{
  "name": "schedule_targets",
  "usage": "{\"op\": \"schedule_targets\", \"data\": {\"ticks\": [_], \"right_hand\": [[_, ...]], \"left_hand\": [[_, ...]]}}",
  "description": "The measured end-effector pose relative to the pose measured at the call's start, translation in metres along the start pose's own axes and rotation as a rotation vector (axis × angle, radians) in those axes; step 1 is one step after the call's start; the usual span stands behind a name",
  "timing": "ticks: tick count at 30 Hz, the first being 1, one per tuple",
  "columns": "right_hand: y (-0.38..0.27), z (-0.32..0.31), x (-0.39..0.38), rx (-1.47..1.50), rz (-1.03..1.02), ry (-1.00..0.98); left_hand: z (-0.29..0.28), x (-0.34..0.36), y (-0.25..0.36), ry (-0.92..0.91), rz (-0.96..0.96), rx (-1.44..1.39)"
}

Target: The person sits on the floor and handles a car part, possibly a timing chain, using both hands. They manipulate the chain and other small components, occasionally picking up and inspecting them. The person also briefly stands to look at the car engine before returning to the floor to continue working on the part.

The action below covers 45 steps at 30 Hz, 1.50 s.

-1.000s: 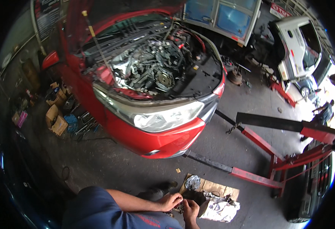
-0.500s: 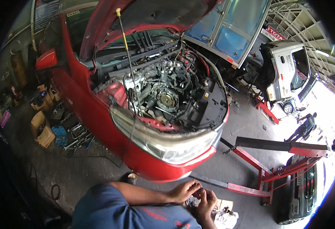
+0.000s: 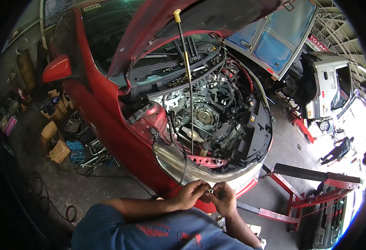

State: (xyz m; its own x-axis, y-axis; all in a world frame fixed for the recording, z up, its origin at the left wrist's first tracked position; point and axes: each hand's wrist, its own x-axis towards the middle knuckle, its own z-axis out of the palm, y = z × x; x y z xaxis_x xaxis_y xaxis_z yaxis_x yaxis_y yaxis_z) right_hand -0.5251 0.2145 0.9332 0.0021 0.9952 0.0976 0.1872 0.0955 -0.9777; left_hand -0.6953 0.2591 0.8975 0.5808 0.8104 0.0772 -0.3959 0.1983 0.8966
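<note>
Between the left hand and right hand, both pinched nearly closed on it, sits a small metal piece, before the red car. Beyond, the hood is up, the engine bay exposed; work seems opened up, unfinished.

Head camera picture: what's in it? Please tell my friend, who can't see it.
A person's left hand and right hand pinch a small shiny part in front of a red car with its hood raised. Wrenches lie on the garage floor at left.
</note>
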Motion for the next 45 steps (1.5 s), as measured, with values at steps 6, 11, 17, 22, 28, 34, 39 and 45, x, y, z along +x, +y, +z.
{"op": "schedule_targets", "data": {"ticks": [6, 11, 17, 22, 28, 34, 39, 45], "right_hand": [[-0.003, 0.037, 0.045, 0.221, -0.073, -0.043], [-0.012, 0.051, 0.075, -0.014, -0.009, -0.113], [-0.023, 0.060, 0.102, 0.070, 0.003, -0.097], [-0.030, 0.045, 0.111, -0.338, 0.024, -0.139], [-0.030, 0.041, 0.100, -0.340, 0.017, -0.147], [-0.025, 0.035, 0.098, -0.356, -0.056, -0.173], [-0.028, 0.034, 0.096, -0.380, -0.108, -0.154], [-0.028, 0.037, 0.097, -0.405, -0.150, -0.146]], "left_hand": [[-0.028, -0.002, 0.028, 0.139, 0.147, 0.083], [-0.054, 0.006, 0.047, 0.328, 0.247, 0.684], [-0.071, 0.026, 0.055, 0.351, 0.304, 0.679], [-0.079, 0.037, 0.055, 0.208, -0.009, 0.476], [-0.077, 0.036, 0.046, 0.151, -0.222, 0.187], [-0.077, 0.037, 0.041, 0.141, -0.286, 0.116], [-0.076, 0.039, 0.042, 0.123, -0.261, 0.163], [-0.073, 0.039, 0.048, 0.199, -0.058, 0.444]]}}
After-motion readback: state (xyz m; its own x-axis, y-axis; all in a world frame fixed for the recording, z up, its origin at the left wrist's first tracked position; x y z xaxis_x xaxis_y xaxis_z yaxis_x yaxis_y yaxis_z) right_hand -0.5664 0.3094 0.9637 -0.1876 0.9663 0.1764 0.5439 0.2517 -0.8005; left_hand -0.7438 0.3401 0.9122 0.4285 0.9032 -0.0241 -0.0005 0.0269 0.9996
